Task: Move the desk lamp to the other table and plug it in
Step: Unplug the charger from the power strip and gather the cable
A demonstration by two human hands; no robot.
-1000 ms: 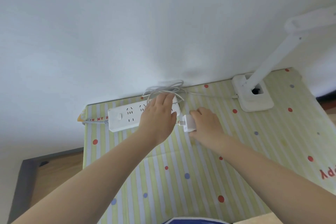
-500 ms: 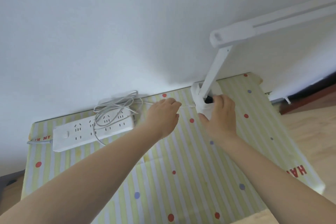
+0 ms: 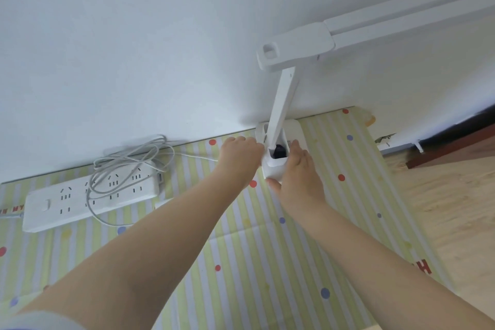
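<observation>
The white desk lamp (image 3: 281,99) stands at the back right of the table with the striped, dotted cloth (image 3: 241,262), its long head (image 3: 294,48) reaching right along the wall. My left hand (image 3: 239,159) curls against the left side of the lamp's base (image 3: 293,128). My right hand (image 3: 298,177) grips the front of the base, thumb on its near edge. The lamp's thin cord (image 3: 128,161) lies coiled on the white power strip (image 3: 80,201) at the left. None of the strip's visible sockets holds a plug.
The white wall runs right behind the table. A small white piece (image 3: 162,203) shows beside my left forearm, mostly hidden. The table's right edge drops to a wooden floor (image 3: 442,209), with a dark baseboard (image 3: 455,147) beyond.
Both hands have left the power strip and the white plug and moved right onto the lamp's base. The view has swung right, so the strip now lies at the far left.
</observation>
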